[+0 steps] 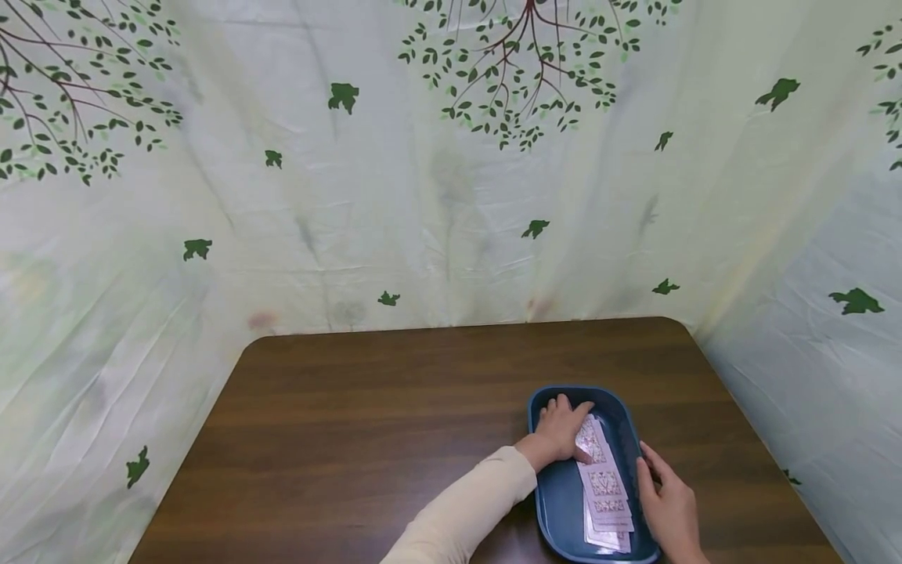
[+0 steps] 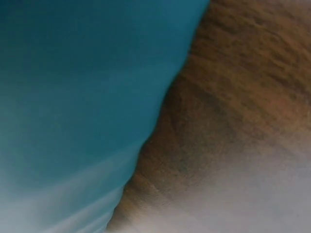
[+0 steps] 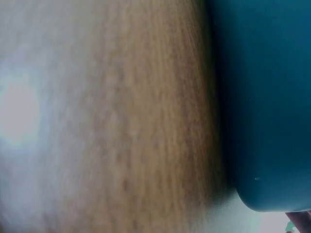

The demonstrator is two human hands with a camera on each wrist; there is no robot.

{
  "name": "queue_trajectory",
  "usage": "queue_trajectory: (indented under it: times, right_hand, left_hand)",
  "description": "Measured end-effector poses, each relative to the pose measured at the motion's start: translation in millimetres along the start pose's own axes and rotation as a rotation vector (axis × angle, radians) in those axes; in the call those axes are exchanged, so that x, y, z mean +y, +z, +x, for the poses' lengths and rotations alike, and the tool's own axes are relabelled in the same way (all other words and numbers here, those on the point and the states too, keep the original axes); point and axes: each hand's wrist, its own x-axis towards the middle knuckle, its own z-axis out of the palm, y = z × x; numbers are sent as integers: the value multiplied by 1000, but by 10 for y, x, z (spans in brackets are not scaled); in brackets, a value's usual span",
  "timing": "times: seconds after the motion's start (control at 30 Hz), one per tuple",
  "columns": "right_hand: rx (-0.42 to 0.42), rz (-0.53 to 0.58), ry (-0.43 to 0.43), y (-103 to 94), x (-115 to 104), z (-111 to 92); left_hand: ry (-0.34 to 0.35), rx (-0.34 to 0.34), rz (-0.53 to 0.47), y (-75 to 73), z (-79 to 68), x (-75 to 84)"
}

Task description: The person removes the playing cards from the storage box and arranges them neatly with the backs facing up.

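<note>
In the head view a blue tray (image 1: 560, 501) stands on the right part of the table. Several printed paper cards (image 1: 604, 486) lie overlapping inside it, a lengthwise row of slips with patterned panels. My left hand (image 1: 559, 432) reaches into the tray's far left part, fingers spread, its thumb over the upper cards. Beside the right rim is my right hand (image 1: 668, 501), with its thumb and fingertips touching the rim. Both wrist views show mostly the tray's outer wall (image 2: 82, 107), (image 3: 272, 107), close up.
The brown wooden table (image 1: 366, 439) extends left of the tray, with a narrower strip on the right. A pale curtain (image 1: 451, 266) with printed branches and green birds hangs behind and around the table. A light sleeve (image 1: 468, 505) covers the left forearm.
</note>
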Motion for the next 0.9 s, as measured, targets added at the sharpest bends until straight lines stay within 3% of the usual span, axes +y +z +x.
queue_trajectory:
  times: [0.27, 0.33, 0.53, 0.73, 0.9]
  right_hand:
    - [13, 4, -42, -6, 27, -18]
    - [15, 3, -52, -9, 34, -17]
    - [51, -27, -80, 0, 37, 2]
    - [65, -37, -93, 3, 26, 7]
    - [49, -43, -100, -6, 29, 3]
  left_hand:
    - [115, 10, 242, 48, 8, 20]
    - [129, 3, 215, 35, 1, 31]
    - [153, -45, 11, -29, -18, 21]
    - [230, 1, 62, -38, 20, 13]
    - [238, 31, 98, -35, 16, 13]
